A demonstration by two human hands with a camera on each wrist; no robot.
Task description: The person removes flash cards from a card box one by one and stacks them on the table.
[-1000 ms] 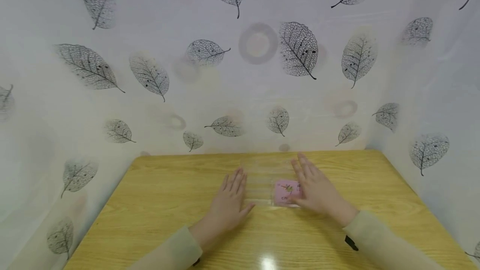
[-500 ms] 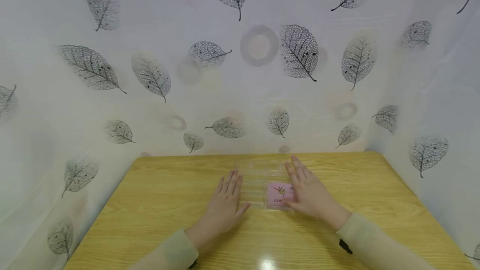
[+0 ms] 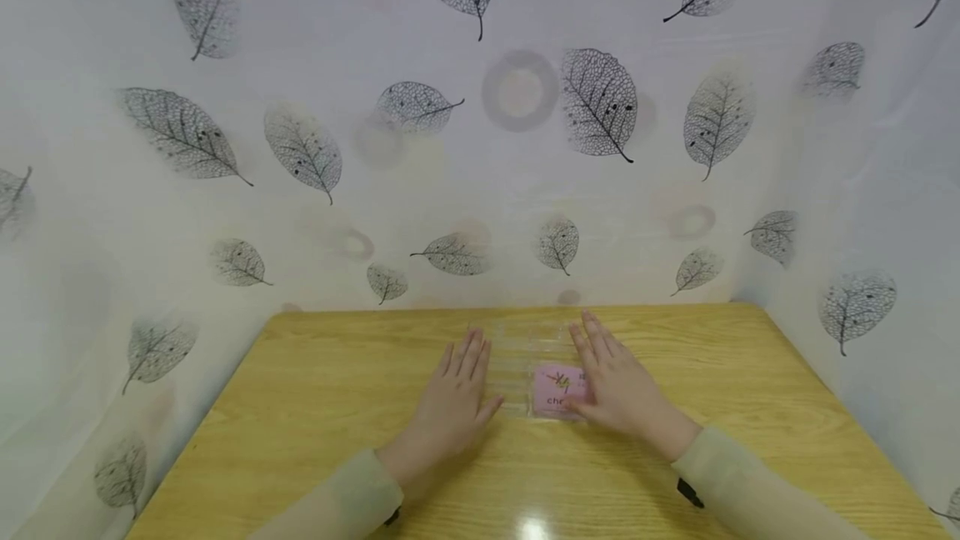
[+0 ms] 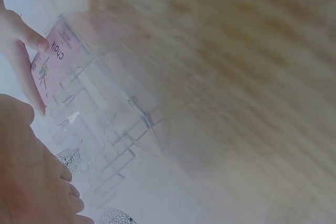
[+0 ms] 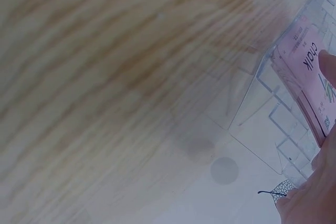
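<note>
A clear plastic organizer [image 3: 513, 408] with small compartments lies on the wooden table between both hands. In its near right part sits a pink pack [image 3: 550, 402] lettered "chalk", which the right wrist view shows as a thick stack or box [image 5: 302, 64]. My left hand [image 3: 448, 402] lies along the organizer's left side, fingers straight and pointing forward, thumb spread toward its front edge. My right hand [image 3: 626, 386] lies along the right side, fingers straight, its thumb over the pack. That hand hides the pack's right part in the head view.
The yellow wood-grain table [image 3: 315, 407] reaches back to a pale curtain [image 3: 465, 182] printed with dark leaves, which also rises on both sides. A bright light reflection lies on the tabletop near the front.
The organizer, the pink pack and my right hand shifted a little left, then stayed still. My left hand went slightly left first, then slightly forward and right along the organizer's side.
</note>
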